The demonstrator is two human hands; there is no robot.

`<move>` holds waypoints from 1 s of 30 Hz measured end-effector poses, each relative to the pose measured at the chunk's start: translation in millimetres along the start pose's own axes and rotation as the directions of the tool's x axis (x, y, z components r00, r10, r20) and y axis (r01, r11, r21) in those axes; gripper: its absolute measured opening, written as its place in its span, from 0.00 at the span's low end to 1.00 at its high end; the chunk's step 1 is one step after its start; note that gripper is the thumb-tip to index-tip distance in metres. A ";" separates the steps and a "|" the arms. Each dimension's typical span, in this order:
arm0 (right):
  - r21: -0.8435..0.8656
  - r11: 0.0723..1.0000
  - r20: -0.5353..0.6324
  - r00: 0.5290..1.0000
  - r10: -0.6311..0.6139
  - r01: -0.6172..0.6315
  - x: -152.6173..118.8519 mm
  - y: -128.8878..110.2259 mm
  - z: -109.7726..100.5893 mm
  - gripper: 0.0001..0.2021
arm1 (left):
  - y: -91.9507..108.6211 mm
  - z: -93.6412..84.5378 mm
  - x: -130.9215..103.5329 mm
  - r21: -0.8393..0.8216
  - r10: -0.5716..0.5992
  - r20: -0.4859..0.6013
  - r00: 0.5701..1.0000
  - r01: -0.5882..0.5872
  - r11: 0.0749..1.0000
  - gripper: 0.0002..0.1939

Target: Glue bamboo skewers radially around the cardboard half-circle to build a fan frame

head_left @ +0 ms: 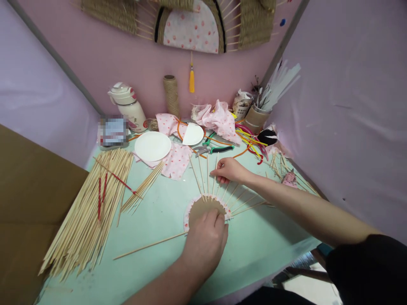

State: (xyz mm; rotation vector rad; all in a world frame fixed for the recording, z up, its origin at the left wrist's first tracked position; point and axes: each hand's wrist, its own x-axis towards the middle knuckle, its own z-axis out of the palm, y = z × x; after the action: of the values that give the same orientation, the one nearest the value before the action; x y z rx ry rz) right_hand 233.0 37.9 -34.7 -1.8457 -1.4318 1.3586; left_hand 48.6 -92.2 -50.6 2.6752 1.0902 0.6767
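A brown cardboard disc [199,209] edged with pink dotted fabric lies at the middle of the table. Several thin wooden sticks fan out from its upper and right edge, and one longer stick [149,245] points out to the left. My left hand [206,237] rests on the disc with its fingers curled together, pressing it down and covering its lower part. Above the fan, my right hand [230,170] pinches the outer part of one of the upright wooden sticks [214,180] between thumb and fingers.
At left lie a big pile of wooden sticks [85,212] and a smaller bundle [143,188]. Behind are a white paper disc [152,146], green-handled pliers [219,149], pink cloth [219,118], a twine spool [171,95] and a bottle [130,110]. A tassel [191,80] hangs at the wall.
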 end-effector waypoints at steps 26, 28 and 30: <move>-0.509 0.032 0.700 0.435 -0.566 0.860 9.1 -24.8 -39.1 0.07 | 0.2 1.6 -0.6 0.017 0.033 0.007 0.999 -0.034 0.999 0.09; -0.502 0.018 0.711 0.425 -0.561 0.864 12.4 -21.6 -36.5 0.07 | -0.1 2.0 -0.7 0.020 0.027 0.013 1.000 -0.028 0.999 0.09; -0.498 0.010 0.713 0.416 -0.565 0.867 14.2 -18.0 -35.0 0.08 | -0.2 2.4 -0.7 0.019 0.023 0.017 1.000 -0.023 1.000 0.08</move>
State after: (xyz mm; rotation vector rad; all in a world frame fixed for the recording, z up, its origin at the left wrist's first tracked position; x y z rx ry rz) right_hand 255.0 65.0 -11.6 -0.6927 -3.0433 0.2691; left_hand 49.2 -92.5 -53.0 2.7088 1.0693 0.6493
